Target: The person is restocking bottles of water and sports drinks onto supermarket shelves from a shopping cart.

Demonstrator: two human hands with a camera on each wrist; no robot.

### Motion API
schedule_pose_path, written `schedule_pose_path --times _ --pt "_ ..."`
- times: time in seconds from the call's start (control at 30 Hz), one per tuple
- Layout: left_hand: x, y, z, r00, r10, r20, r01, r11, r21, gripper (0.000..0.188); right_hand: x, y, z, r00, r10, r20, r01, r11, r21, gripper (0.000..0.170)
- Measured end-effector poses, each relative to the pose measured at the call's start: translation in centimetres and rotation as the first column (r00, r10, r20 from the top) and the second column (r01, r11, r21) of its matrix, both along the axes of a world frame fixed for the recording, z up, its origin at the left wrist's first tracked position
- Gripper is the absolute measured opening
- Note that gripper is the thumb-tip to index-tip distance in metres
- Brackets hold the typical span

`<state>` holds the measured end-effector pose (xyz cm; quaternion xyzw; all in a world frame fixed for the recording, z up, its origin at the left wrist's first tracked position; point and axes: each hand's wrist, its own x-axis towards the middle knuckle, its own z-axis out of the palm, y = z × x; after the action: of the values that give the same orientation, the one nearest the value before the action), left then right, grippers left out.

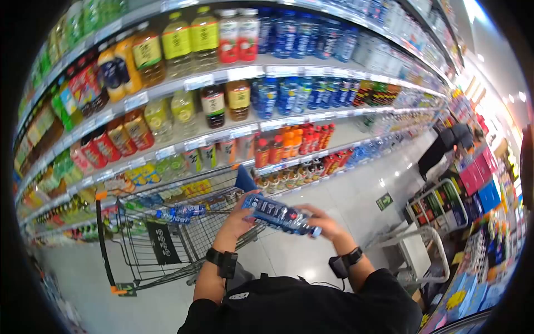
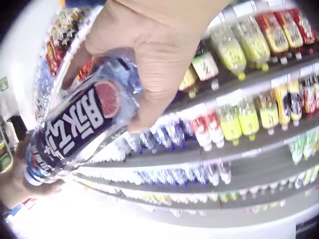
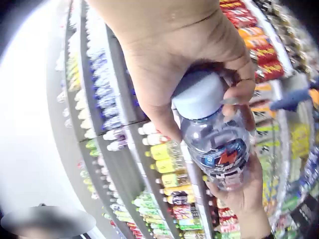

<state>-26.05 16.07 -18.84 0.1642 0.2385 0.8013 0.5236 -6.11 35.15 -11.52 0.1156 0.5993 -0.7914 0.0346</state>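
Note:
Both hands hold a large plastic drink bottle [image 1: 278,216] with a dark blue printed label, lying nearly level in front of the chest. My left hand [image 1: 238,222] grips its base end, thumb and fingers spread around the clear plastic in the left wrist view. At the other end, my right hand [image 1: 328,222] holds the neck, its fingers curled around the pale blue cap [image 3: 199,94]. White characters and a pink citrus slice show on the label [image 2: 82,117]. To the left stands a wire shopping cart [image 1: 167,242] with blue-labelled bottles [image 1: 181,213] lying inside.
Long shelves [image 1: 233,75] of bottled drinks run across the front and left. On the right are a white step stool [image 1: 414,250], a crate-like rack [image 1: 439,206] and stacked goods. Another person [image 1: 445,147] bends over near the far right of the aisle.

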Motion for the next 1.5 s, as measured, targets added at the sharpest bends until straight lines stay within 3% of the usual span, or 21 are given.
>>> schedule_pose_path --times 0.07,0.17,0.27,0.37,0.5,0.53,0.63,0.7,0.77,0.87,0.97,1.03,1.07,1.17,1.2,1.3,1.33,1.4,1.43,1.47,1.5 --pt "2.0 1.9 5.8 0.982 -0.047 -0.18 0.034 0.997 -0.073 0.057 2.8 2.5 4.1 0.971 -0.138 -0.193 0.164 0.978 0.128 0.054" --pt "4.8 4.4 12.0 0.959 -0.078 -0.272 0.055 0.994 -0.09 0.061 4.6 4.1 8.8 0.81 -0.421 -0.408 0.552 0.781 0.291 0.035" --pt "6.6 7.0 14.6 0.932 -0.088 -0.353 0.072 0.996 -0.059 0.062 4.3 5.3 11.2 0.55 -0.582 -0.599 0.772 0.628 0.098 0.031" --pt "6.2 8.7 16.5 0.808 -0.072 -0.585 0.043 0.997 -0.063 0.069 3.1 7.0 12.7 0.341 -0.673 -0.656 0.808 0.567 -0.162 0.024" --pt "3.3 10.5 18.9 0.67 -0.012 -0.742 0.053 0.998 0.031 0.081 1.3 9.3 14.6 0.343 -0.594 -0.728 0.725 0.66 -0.198 0.022" --pt "2.4 10.9 19.3 0.651 -0.082 -0.754 0.114 0.993 -0.009 0.089 0.5 9.9 15.2 0.347 -0.558 -0.754 0.702 0.687 -0.185 0.019" --pt "2.6 12.0 17.9 0.816 -0.204 -0.542 0.224 0.974 -0.029 0.096 -2.5 12.0 16.2 0.427 -0.495 -0.757 0.625 0.766 -0.149 0.015" --pt "2.5 14.1 17.6 0.742 -0.566 -0.359 0.597 0.801 -0.029 0.093 -4.7 13.6 15.8 0.506 -0.43 -0.748 0.554 0.826 -0.1 0.015" --pt "2.1 16.2 16.1 0.734 -0.606 -0.306 0.629 0.777 -0.031 0.084 -6.8 15.0 14.7 0.564 -0.375 -0.735 0.515 0.856 -0.041 0.016" --pt "1.2 19.2 14.1 0.72 -0.628 -0.295 0.645 0.762 -0.048 0.079 -9.2 17.0 13.1 0.612 -0.398 -0.684 0.446 0.887 -0.118 0.019" --pt "-1.1 21.3 14.6 0.804 -0.477 -0.356 0.439 0.879 -0.187 0.08 -11.4 19.2 12.5 0.608 -0.471 -0.639 0.485 0.858 -0.171 0.028" --pt "-2.0 23.6 16.0 0.801 -0.212 -0.561 0.158 0.977 -0.143 0.085 -12.8 20.3 11.8 0.561 -0.528 -0.637 0.606 0.786 -0.118 0.035" --pt "-2.2 24.4 17.2 0.779 -0.133 -0.613 0.041 0.986 -0.162 0.088 -13.3 20.9 11.5 0.602 -0.432 -0.671 0.518 0.851 -0.084 0.044" --pt "-3.0 27.9 18.5 0.511 0.084 -0.856 -0.3 0.95 -0.087 0.086 -15.2 24.3 8.4 0.63 -0.127 -0.766 0.502 0.819 0.278 0.067" --pt "-3.4 29.3 18.3 0.231 0.133 -0.964 -0.475 0.88 0.008 0.078 -15.6 24.9 8.4 0.646 -0.168 -0.745 0.46 0.864 0.205 0.072" --pt "-3.5 33.2 19.2 0.038 -0.007 -0.999 -0.643 0.765 -0.03 0.073 -16.9 27.8 9.6 0.696 -0.286 -0.658 0.394 0.919 0.017 0.079" --pt "-3.5 34.8 19.2 0.002 0.085 -0.996 -0.644 0.762 0.064 0.073 -17.3 29.4 9.9 0.684 -0.278 -0.675 0.39 0.921 0.016 0.079" --pt "-3.6 37.0 20.6 0.066 0.088 -0.994 -0.583 0.812 0.033 0.069 -18.3 32.8 9.6 0.63 -0.264 -0.73 0.358 0.933 -0.029 0.081" --pt "-3.8 38.0 21.2 0.095 0.085 -0.992 -0.55 0.835 0.018 0.068 -18.8 34.6 9.3 0.673 -0.237 -0.701 0.19 0.971 -0.146 0.087" --pt "-5.4 39.0 19.6 0.064 0.137 -0.988 -0.427 0.899 0.097 0.076 -19.5 35.6 9.0 0.617 -0.263 -0.741 0.152 0.964 -0.216 0.088" --pt "-6.3 39.8 19.3 0.177 0.014 -0.984 -0.266 0.963 -0.034 0.082 -20.0 36.6 8.7 0.561 -0.293 -0.774 0.108 0.953 -0.283 0.091"
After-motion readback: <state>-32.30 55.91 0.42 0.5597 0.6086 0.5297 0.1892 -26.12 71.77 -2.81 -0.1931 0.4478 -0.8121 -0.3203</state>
